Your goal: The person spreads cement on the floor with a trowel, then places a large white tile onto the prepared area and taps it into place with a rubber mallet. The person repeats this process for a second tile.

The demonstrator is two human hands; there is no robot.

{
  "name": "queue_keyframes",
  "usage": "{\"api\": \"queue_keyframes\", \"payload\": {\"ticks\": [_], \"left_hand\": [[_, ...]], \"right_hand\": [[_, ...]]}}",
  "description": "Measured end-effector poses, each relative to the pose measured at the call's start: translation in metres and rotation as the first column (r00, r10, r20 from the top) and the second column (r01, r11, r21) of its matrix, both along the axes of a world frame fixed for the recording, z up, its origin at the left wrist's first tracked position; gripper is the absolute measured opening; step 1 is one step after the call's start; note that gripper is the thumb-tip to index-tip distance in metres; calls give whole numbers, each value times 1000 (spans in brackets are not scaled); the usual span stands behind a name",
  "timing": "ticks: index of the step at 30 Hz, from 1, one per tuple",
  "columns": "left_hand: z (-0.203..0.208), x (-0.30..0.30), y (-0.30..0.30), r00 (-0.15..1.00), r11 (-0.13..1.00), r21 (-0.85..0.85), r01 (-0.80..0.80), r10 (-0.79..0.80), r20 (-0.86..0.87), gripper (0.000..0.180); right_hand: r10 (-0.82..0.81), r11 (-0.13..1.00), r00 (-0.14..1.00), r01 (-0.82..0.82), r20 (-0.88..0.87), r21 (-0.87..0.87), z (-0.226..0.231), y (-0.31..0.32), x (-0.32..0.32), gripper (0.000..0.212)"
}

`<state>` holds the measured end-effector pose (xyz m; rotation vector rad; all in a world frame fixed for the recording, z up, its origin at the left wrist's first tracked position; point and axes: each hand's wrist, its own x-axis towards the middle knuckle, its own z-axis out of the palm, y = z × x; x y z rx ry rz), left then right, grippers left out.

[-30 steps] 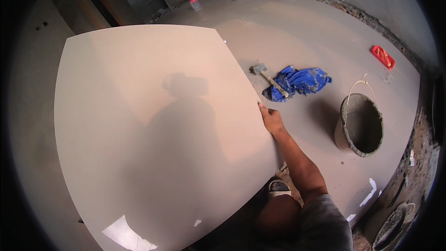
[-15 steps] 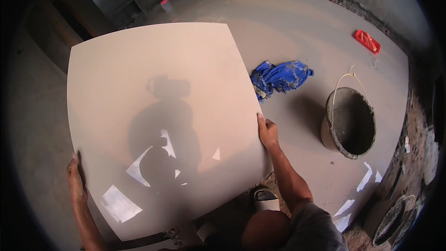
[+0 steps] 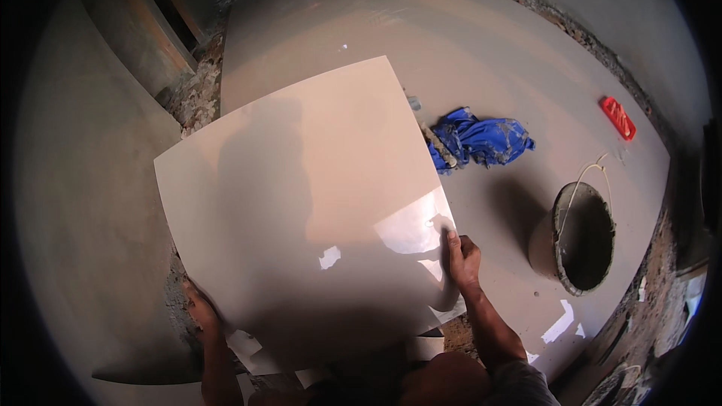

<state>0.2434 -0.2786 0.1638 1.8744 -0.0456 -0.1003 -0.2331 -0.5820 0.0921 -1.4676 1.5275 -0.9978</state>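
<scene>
Two hands (image 3: 464, 257) (image 3: 201, 314); 1 tile (image 3: 301, 203); 1 bucket (image 3: 579, 237)

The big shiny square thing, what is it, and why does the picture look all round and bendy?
The picture comes from a camera worn on a person's head, looking down. Its wide lens bends straight edges. The large glossy cream square tile is held by two bare hands: the left hand grips its lower left edge, the right hand its right edge. On the smooth grey floor lie a crumpled blue cloth, a dirty round grey bucket and a small flat red object.
</scene>
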Motion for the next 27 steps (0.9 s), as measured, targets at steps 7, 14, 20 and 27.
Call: {"api": "queue_keyframes", "payload": {"ticks": [7,14,20,27], "left_hand": [[-87,9,40,999,983,-180,-28,33,25,59],[-101,-10,51,992,990,68,-125,125,4,57],[-104,-4,64,995,994,37,-104,104,-1,61],[-91,12,63,990,947,-299,-116,86,-112,60]], "right_hand": [[112,993,982,-107,-151,41,-25,15,12,59],[161,983,974,-145,-159,110,-63,36,21,51],[130,978,991,-122,-40,171,-83,67,17,46],[69,984,997,-64,-26,165,-51,92,4,53]]}}
